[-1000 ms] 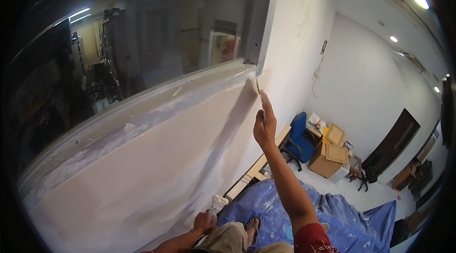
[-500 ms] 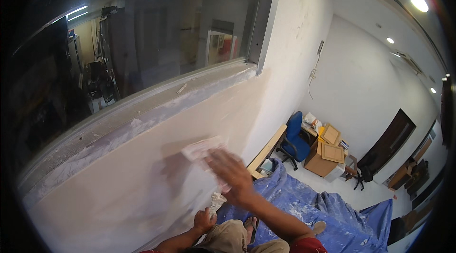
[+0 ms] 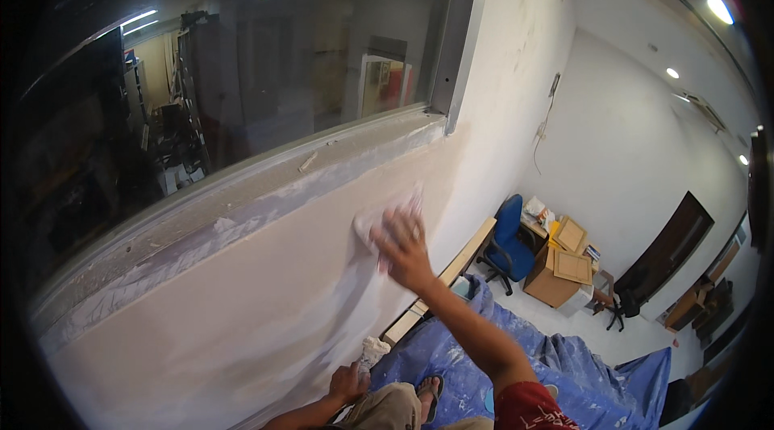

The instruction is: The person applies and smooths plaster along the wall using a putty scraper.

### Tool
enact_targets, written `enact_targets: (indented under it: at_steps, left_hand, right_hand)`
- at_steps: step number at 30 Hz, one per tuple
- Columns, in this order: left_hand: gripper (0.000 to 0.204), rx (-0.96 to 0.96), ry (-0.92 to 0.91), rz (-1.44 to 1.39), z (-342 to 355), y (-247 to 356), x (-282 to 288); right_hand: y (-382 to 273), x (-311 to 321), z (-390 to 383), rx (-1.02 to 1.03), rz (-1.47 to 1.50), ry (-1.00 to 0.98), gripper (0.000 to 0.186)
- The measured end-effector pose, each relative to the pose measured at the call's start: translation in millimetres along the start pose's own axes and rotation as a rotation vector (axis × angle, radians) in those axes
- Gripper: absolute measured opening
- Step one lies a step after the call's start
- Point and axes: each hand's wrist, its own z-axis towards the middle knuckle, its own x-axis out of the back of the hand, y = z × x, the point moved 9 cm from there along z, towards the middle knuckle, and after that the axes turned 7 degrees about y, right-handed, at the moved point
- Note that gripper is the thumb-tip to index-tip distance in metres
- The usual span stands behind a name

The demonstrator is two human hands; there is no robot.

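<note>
My right hand (image 3: pixel 401 246) is raised against the plastered wall (image 3: pixel 266 269) below the window, fingers laid over a pale pinkish flat sheet (image 3: pixel 369 224) and pressing it to the surface. The sheet's kind is blurred; a thin edge of it shows past the fingertips. Low down by my knee, my left hand (image 3: pixel 348 386) is closed on a crumpled off-white rag (image 3: pixel 373 352), which sticks out above the fist. Cloudy whitish patches and a shadow of my arm mark the wall under the right hand.
A dusty window ledge (image 3: pixel 266 180) with loose chips runs above the work area, under dark glass. A blue plastic sheet (image 3: pixel 524 357) splashed with white covers the floor. Beyond are a wooden plank (image 3: pixel 442 281), a blue office chair (image 3: pixel 508 240) and cardboard boxes (image 3: pixel 556 275).
My right hand and the pinkish sheet have slid up and to the right along the wall, and the arm has stretched out farther. The left hand keeps its hold on the rag.
</note>
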Motion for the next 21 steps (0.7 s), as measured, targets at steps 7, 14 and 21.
enact_targets:
  at_steps: [7,14,21]
  left_hand:
    - [0.054,-0.057,0.079,0.020,1,14,20]
    - [0.054,-0.001,0.033,-0.017,4,7,8]
    - [0.052,-0.087,0.120,-0.028,-3,8,6]
  right_hand:
    - [29,39,-44,-0.378,0.139,0.136,0.063]
    - [88,71,52,-0.615,0.319,0.322,0.062]
    - [-74,56,59,-0.437,0.299,0.176,0.059]
